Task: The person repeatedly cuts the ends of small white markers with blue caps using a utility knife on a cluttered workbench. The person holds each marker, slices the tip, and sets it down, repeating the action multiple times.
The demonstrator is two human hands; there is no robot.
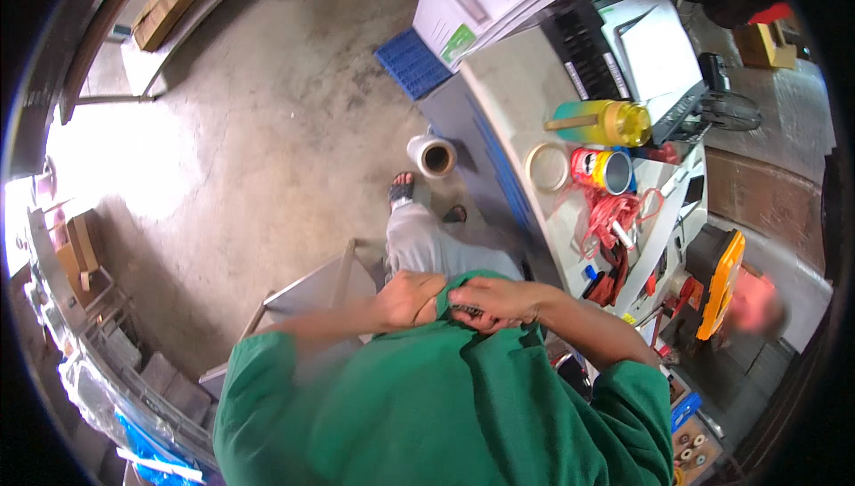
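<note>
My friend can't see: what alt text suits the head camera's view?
Seen from above, a person's left hand and right hand grip the bunched front of a green shirt at the waist. To the right, a cluttered worktop holds a yellow-and-teal bottle, a red can and tangled red cord; concrete floor spreads to the left.

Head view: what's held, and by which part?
Left hand and right hand hold the green shirt by its lower front; a dark item at the right hand is unclear.
</note>
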